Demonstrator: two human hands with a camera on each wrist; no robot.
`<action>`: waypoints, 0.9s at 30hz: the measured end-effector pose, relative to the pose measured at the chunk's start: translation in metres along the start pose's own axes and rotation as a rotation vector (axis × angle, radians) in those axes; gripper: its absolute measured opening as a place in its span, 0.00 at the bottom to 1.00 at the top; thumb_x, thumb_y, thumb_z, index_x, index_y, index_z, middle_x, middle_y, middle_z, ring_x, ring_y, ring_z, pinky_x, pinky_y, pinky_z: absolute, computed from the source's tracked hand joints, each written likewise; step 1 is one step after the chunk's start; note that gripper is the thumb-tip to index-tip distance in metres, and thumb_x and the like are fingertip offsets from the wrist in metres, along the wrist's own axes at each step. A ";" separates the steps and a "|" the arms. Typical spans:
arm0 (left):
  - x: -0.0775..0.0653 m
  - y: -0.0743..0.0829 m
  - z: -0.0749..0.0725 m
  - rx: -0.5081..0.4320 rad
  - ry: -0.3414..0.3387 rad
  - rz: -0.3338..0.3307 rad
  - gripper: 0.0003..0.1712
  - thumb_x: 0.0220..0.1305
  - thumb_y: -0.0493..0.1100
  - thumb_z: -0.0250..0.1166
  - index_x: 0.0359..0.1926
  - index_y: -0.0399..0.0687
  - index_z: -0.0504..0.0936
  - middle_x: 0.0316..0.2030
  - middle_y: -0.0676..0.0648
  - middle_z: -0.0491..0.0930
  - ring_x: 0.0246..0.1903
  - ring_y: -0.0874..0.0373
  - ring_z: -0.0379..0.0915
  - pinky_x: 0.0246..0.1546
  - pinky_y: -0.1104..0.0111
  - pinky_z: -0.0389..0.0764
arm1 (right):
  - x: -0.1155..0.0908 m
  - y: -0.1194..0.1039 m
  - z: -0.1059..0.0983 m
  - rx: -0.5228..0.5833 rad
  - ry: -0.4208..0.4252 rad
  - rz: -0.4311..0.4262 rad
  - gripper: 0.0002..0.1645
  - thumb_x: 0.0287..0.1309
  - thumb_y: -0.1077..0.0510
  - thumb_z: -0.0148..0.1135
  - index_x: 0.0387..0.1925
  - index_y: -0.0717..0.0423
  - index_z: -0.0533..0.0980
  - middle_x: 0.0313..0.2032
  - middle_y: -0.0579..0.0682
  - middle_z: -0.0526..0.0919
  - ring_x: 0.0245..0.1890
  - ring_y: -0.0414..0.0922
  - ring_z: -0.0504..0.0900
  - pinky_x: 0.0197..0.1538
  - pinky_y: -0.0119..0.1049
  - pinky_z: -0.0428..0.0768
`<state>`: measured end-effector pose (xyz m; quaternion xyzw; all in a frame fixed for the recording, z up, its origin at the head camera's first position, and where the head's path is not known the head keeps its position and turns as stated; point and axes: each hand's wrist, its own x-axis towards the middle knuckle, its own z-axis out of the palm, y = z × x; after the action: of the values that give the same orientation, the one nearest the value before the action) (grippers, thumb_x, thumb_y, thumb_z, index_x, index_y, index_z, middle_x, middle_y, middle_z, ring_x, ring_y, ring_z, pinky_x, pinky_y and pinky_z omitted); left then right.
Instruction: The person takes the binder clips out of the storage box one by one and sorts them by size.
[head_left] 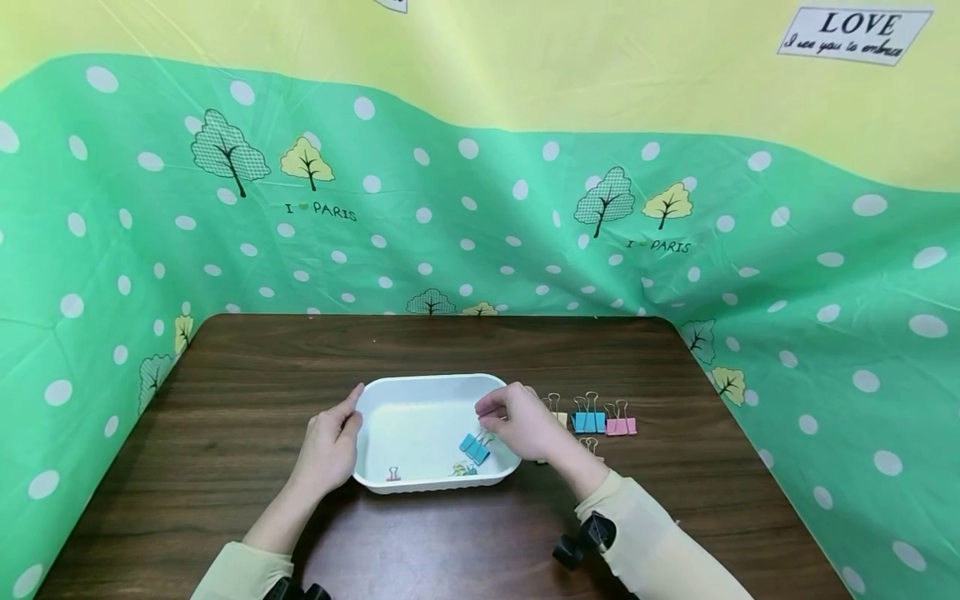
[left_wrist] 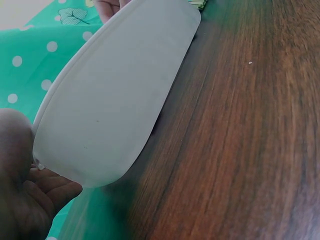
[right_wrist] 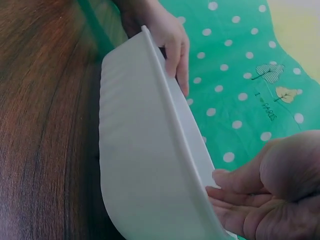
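A white tray (head_left: 420, 417) sits on the wooden table, and my left hand (head_left: 330, 442) grips its left end. In the left wrist view the fingers (left_wrist: 55, 192) of that hand reach under the tray's end. Over the tray's right side my right hand (head_left: 521, 425) pinches a blue binder clip (head_left: 475, 448) by its wire handles. The tray's wall hides this clip in the right wrist view. Near the tray's front wall lie a small pink binder clip (head_left: 393, 474) and a cluster of small yellow and blue clips (head_left: 464, 469).
Right of the tray, a blue binder clip (head_left: 589, 422), a pink one (head_left: 621, 427) and a pale yellow one (head_left: 560, 418) stand on the table (head_left: 675, 500). More clips there are partly hidden by the right forearm. A green dotted cloth (head_left: 480, 225) hangs behind the table.
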<state>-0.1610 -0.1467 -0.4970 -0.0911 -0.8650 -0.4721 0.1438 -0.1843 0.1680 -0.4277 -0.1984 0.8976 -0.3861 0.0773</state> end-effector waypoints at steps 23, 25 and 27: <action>0.000 -0.001 0.000 0.003 -0.005 -0.007 0.25 0.75 0.29 0.55 0.71 0.31 0.75 0.58 0.29 0.81 0.57 0.43 0.79 0.59 0.44 0.78 | 0.017 -0.002 0.027 0.097 -0.045 0.008 0.13 0.58 0.82 0.64 0.42 0.72 0.85 0.35 0.56 0.89 0.38 0.50 0.89 0.45 0.37 0.87; 0.000 -0.001 0.000 0.003 -0.005 -0.007 0.25 0.75 0.29 0.55 0.71 0.30 0.75 0.57 0.29 0.82 0.56 0.44 0.79 0.58 0.44 0.78 | 0.018 -0.002 0.029 0.094 -0.048 0.008 0.11 0.59 0.80 0.65 0.42 0.72 0.85 0.35 0.56 0.89 0.38 0.48 0.89 0.45 0.38 0.87; 0.000 -0.001 0.000 0.003 -0.005 -0.005 0.25 0.75 0.29 0.55 0.71 0.30 0.75 0.57 0.29 0.82 0.55 0.44 0.80 0.58 0.44 0.78 | 0.019 -0.001 0.030 0.085 -0.052 0.008 0.09 0.60 0.79 0.66 0.42 0.71 0.85 0.35 0.55 0.89 0.37 0.45 0.87 0.45 0.37 0.86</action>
<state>-0.1614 -0.1466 -0.4977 -0.0897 -0.8663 -0.4709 0.1406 -0.1922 0.1396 -0.4478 -0.2011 0.8789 -0.4183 0.1104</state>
